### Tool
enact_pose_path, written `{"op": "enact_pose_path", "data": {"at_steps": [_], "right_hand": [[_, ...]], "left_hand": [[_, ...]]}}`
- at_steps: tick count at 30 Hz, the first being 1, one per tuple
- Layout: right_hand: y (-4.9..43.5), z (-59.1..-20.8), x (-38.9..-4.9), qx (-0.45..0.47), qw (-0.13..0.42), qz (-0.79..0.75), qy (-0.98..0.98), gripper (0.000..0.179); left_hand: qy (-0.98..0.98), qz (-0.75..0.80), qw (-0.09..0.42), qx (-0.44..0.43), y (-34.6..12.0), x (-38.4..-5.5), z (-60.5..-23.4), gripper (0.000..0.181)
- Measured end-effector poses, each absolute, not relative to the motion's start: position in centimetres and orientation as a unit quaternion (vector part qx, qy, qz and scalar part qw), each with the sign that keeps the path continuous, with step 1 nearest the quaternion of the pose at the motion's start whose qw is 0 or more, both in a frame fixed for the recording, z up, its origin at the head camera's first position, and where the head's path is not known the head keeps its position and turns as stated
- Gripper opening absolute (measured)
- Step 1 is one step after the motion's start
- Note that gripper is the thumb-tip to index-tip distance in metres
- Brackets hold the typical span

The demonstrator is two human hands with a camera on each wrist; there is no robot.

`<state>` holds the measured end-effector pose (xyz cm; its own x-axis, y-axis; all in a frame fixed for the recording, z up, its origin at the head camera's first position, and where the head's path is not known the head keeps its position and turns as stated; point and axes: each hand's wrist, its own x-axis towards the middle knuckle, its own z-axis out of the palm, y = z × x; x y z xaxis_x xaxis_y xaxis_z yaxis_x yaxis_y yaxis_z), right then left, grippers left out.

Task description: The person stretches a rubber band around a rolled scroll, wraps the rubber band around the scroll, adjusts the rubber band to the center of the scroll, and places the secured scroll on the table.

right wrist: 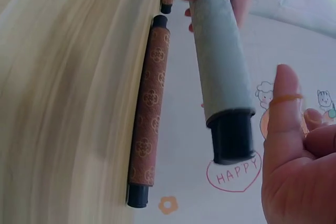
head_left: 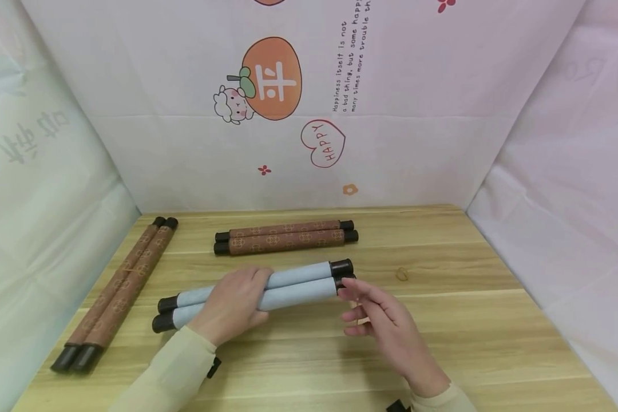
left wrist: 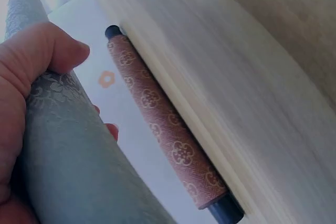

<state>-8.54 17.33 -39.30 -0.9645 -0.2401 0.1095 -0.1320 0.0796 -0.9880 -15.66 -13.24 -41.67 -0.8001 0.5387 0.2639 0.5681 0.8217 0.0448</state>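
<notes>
A pale blue scroll (head_left: 301,293), rolled from both ends into two parallel rolls with black knobs, is held a little above the table. My left hand (head_left: 238,300) grips it around the middle, and in the left wrist view the thumb (left wrist: 65,51) lies across the patterned cloth. Close to the scroll's right knobs is my right hand (head_left: 386,323), its fingers spread and loosely bent. A thin tan rubber band (right wrist: 286,98) loops around a digit of that hand in the right wrist view. Whether the right fingertips touch the knob cannot be told.
Behind the blue scroll lies a brown patterned scroll (head_left: 288,237). Another brown scroll (head_left: 118,292) lies slanted at the table's left, a band around its middle. A loose rubber band (head_left: 401,274) lies on the wooden table (head_left: 474,320) at right. White printed cloth (head_left: 417,154) encloses the sides and back.
</notes>
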Motion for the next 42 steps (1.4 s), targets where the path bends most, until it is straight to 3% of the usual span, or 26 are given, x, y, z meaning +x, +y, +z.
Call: {"op": "enact_pose_path", "data": {"at_steps": [5, 12, 21, 29, 42], "right_hand": [[18.1, -38.9, -8.7, -0.107, 0.007, -0.649, 0.753, 0.035], [19.0, -38.4, -9.1, -0.079, -0.026, -0.599, 0.797, 0.046], [19.8, -38.2, -9.6, -0.083, 0.037, -0.574, 0.814, 0.064], [19.5, -38.3, -10.0, -0.146, 0.076, -0.532, 0.83, 0.081], [19.1, -38.3, -10.5, -0.185, 0.087, -0.496, 0.844, 0.073]], "left_hand": [[-0.939, -0.065, 0.143, -0.305, -13.5, -14.9, -41.4, 0.075], [-0.914, -0.067, 0.204, -0.343, -13.8, -14.1, -41.1, 0.094], [-0.901, -0.101, 0.229, -0.355, -13.9, -13.5, -41.0, 0.091], [-0.895, -0.103, 0.223, -0.372, -13.3, -13.0, -40.6, 0.089], [-0.888, -0.093, 0.227, -0.388, -11.9, -12.2, -40.1, 0.093]]}}
